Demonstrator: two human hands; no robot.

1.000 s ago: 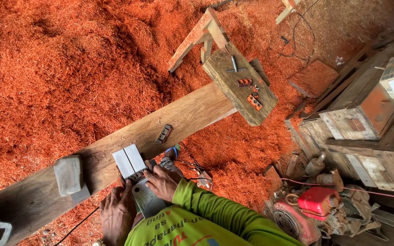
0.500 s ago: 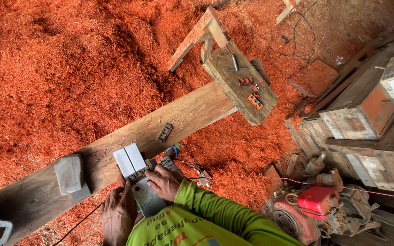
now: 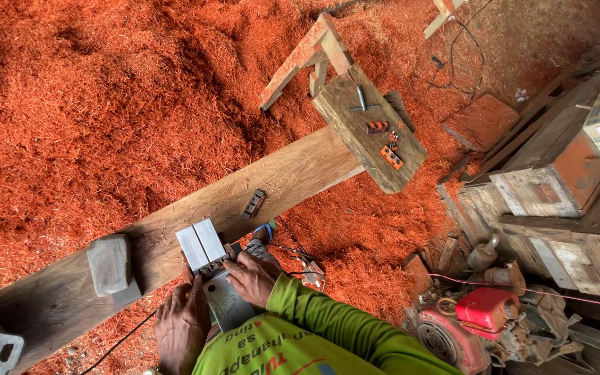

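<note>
Power planer (image 3: 210,274) lies upside down at the near edge of the long beam (image 3: 293,173), sole up, probably for blade access. Left hand (image 3: 182,326) lies flat beside its metal base, fingers spread, steadying. Right hand (image 3: 251,276) curls over the blade area, fingertips pressing; exact pinch not visible. Sharpening stone (image 3: 109,264) rests to the left on the beam.

A rough woodworking shed or sawmill yard. Deep reddish-orange sawdust and shavings (image 3: 105,104) covering the whole floor; long, thick, pale timber beam (image 3: 196,229) laid across a weathered wooden sawhorse (image 3: 369,132); grimy small engine with a red fuel tank (image 3: 487,312); worn wooden crates (image 3: 543,187) stacked alongside.
</note>
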